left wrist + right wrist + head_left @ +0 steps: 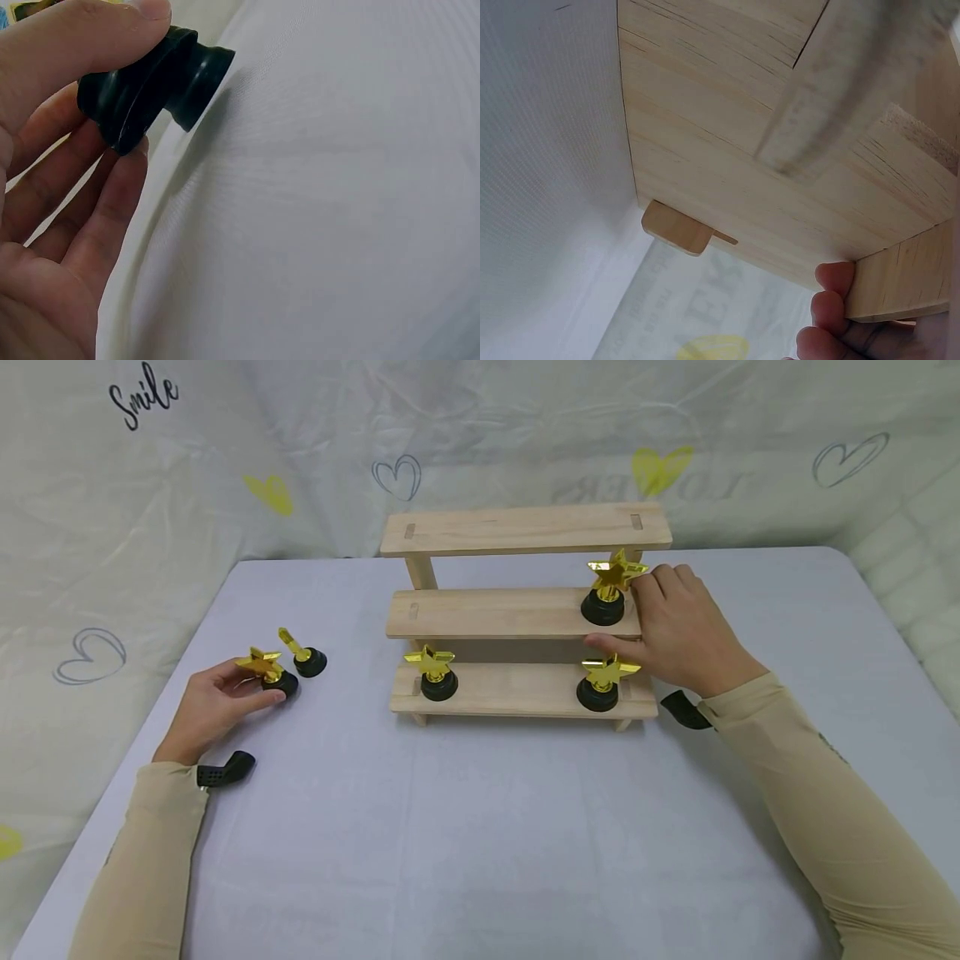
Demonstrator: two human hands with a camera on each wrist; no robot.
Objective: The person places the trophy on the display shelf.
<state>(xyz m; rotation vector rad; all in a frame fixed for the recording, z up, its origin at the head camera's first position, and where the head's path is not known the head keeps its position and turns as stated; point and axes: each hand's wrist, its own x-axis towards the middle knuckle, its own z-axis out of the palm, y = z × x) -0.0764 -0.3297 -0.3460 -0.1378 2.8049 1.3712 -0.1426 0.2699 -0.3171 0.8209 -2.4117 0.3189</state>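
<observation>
At the table's left my left hand (206,708) pinches a small gold star trophy (282,684) by its round black base. In the left wrist view the thumb lies over that black base (154,86), with fingers below it. Another star trophy (310,662) stands just behind. My right hand (690,639) grips the right end of a three-tier wooden display shelf (495,614) at its middle tier. Its fingertips (829,309) curl past a board's edge in the right wrist view. A star trophy (603,607) stands on the middle tier beside this hand.
Two more star trophies stand on the bottom tier, one left (438,685) and one right (597,695), the latter under my right thumb. A white cloth covers the table (480,827). Behind hangs a pale printed sheet (495,435).
</observation>
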